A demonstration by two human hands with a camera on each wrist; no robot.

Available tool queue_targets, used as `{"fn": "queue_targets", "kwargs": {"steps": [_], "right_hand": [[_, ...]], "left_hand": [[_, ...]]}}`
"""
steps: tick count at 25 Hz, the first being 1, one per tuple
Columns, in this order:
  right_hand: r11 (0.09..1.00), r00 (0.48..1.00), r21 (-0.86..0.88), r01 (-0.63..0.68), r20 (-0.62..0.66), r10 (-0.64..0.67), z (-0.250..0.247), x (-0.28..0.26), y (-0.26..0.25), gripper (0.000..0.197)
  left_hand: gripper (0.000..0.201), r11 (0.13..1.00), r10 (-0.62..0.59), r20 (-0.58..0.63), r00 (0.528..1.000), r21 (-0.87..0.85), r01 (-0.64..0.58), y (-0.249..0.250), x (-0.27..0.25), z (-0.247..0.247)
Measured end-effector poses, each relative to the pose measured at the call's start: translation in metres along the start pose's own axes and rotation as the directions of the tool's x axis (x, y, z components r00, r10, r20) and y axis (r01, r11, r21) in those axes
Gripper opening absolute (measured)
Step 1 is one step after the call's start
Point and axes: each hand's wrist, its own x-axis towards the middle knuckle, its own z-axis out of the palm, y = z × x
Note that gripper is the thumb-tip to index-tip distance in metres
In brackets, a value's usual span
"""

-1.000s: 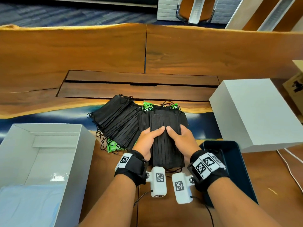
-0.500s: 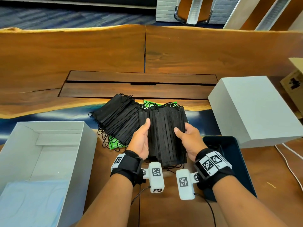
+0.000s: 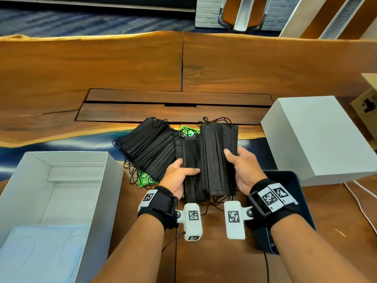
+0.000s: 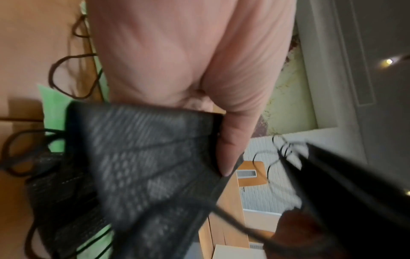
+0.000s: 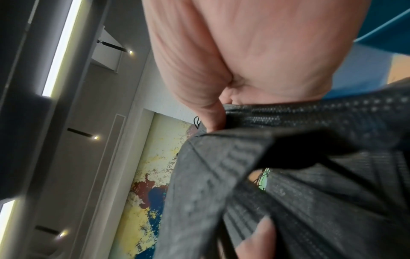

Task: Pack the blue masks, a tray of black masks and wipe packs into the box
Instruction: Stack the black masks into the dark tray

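Note:
My left hand grips a lower bundle of black masks with its thumb on top; the same bundle fills the left wrist view. My right hand grips a taller bundle of black masks, raised off the table and seen in the right wrist view. A fanned pile of black masks lies behind, over green wipe packs. The open white box at left holds blue masks. A dark blue tray sits under my right wrist.
A closed white box lid stands at the right, with a cardboard box beyond it. A white cable runs along the table at far right. A dark recessed panel crosses the table behind the masks.
The held black masks have split into two bundles. My right hand lifted its bundle up and away from the table, while my left hand keeps the lower bundle.

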Motion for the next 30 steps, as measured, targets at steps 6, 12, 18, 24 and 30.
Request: {"fn": "queue_targets", "kwargs": {"steps": [6,12,18,24,30], "right_hand": [[0.993,0.967,0.05,-0.104,0.238,0.089,0.025,0.0,0.006,0.024],[0.968,0.988,-0.196,-0.154,-0.004,0.156,0.016,0.019,0.031,0.012],[0.977,0.988,-0.158,-0.142,0.039,0.149,0.007,0.018,0.028,0.02],[0.98,0.983,-0.121,-0.157,0.078,0.167,0.002,0.015,0.026,0.018],[0.961,0.988,-0.242,-0.135,0.035,0.148,0.006,0.02,0.03,0.026]], "left_hand": [[0.019,0.994,0.047,-0.014,0.999,0.099,-0.046,0.003,0.0,0.012],[0.029,1.0,-0.006,0.027,1.0,0.014,0.005,0.01,-0.004,0.007],[0.026,0.978,-0.107,0.009,0.994,0.181,0.104,0.011,-0.004,0.0],[0.019,0.965,-0.026,-0.046,0.999,0.261,0.037,0.014,0.001,0.0],[0.059,0.976,-0.085,-0.06,0.995,0.195,0.096,0.015,0.003,0.009]]}}
